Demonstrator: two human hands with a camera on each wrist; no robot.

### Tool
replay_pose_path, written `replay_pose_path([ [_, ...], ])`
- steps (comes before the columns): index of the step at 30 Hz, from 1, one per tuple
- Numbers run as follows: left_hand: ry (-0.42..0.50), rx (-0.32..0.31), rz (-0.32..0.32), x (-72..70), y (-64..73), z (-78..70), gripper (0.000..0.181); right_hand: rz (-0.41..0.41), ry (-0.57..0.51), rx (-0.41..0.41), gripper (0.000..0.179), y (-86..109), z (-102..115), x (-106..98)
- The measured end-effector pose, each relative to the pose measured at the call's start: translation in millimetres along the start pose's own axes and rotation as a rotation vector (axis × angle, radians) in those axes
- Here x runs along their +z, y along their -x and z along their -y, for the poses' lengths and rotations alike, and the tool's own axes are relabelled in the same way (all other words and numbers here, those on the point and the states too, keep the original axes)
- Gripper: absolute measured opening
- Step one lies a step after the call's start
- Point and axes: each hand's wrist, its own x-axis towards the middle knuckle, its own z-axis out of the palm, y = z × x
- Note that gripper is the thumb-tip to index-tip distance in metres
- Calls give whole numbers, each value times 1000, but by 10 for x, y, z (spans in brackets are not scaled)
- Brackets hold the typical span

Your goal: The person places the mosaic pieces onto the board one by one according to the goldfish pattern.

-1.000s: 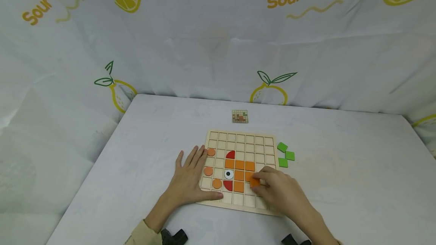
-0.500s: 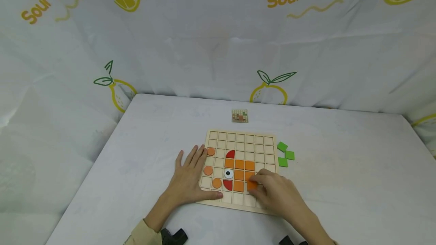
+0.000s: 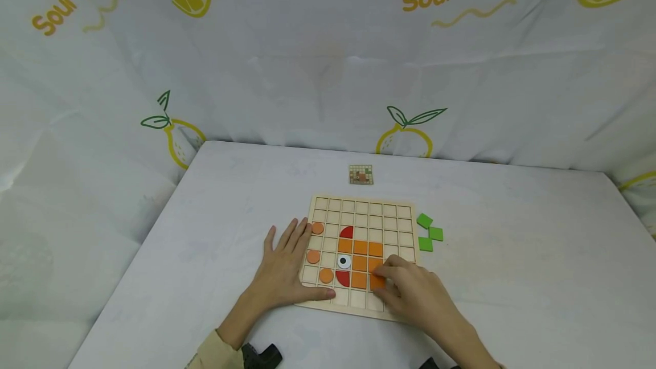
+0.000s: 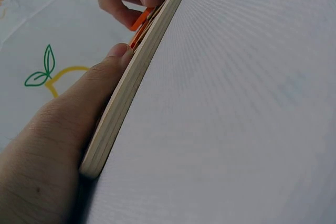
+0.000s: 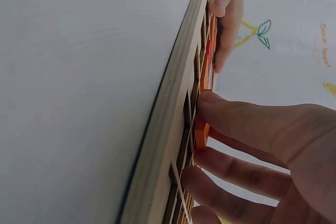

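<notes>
A wooden grid board lies on the white table. My left hand rests along its left edge, fingers straight and spread, with the thumb over the lower left cells. My right hand pinches an orange square tile between thumb and fingers, at a cell in the lower right of the orange group. In the right wrist view this tile sits slightly tilted at the board's surface. Beside it are several orange squares, a white eye disc, a red quarter-round piece and another red piece.
Orange discs sit in cells near the left hand. Three green square tiles lie on the table right of the board. A small pattern card lies beyond it. Black objects show by the wrists at the bottom edge.
My right hand has shifted slightly left and toward the near side with the orange tile, bringing it down to the cell beside the lower orange square. My left hand stays put.
</notes>
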Motion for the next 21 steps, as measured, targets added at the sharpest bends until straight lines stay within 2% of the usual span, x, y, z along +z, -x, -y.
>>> replay_pose_path([
  [21, 13, 7, -6, 2, -1, 1, 134, -27, -3, -17, 23, -2, -5, 54],
])
